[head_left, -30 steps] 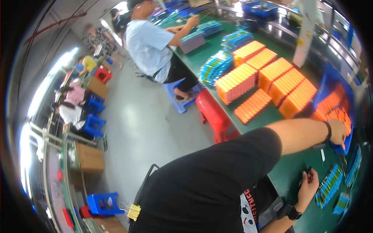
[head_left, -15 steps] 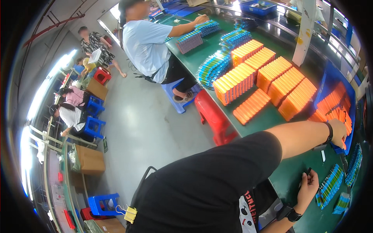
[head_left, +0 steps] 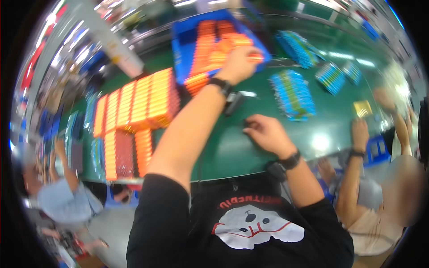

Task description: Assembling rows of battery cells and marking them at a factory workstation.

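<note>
My left hand (head_left: 240, 66) is over the front right part of a blue bin (head_left: 178, 58) full of orange battery cells (head_left: 205, 44). Its fingers are closed around an orange battery cell (head_left: 255, 58), whose end sticks out on the right; motion blurs it. Lower and to the right, my right hand (head_left: 270, 136) is just above the green table, thumb and fingers pinched on a small black piece (head_left: 246, 123) too small to name. A dark object (head_left: 233, 103) and a small white strip (head_left: 248, 94) lie between the two hands.
Stacked blocks of orange cells (head_left: 138, 102) stand on the left of the green table (head_left: 219, 147). Blue-and-green packs (head_left: 292, 94) lie to the right, near a yellow piece (head_left: 362, 108). A pale post (head_left: 116, 49) rises behind the stacks. Other people sit at both sides.
The view has swung right, so the bin and both hands now sit nearer the middle. My left hand stays at the bin with the orange cell; my right hand still pinches the black piece.
</note>
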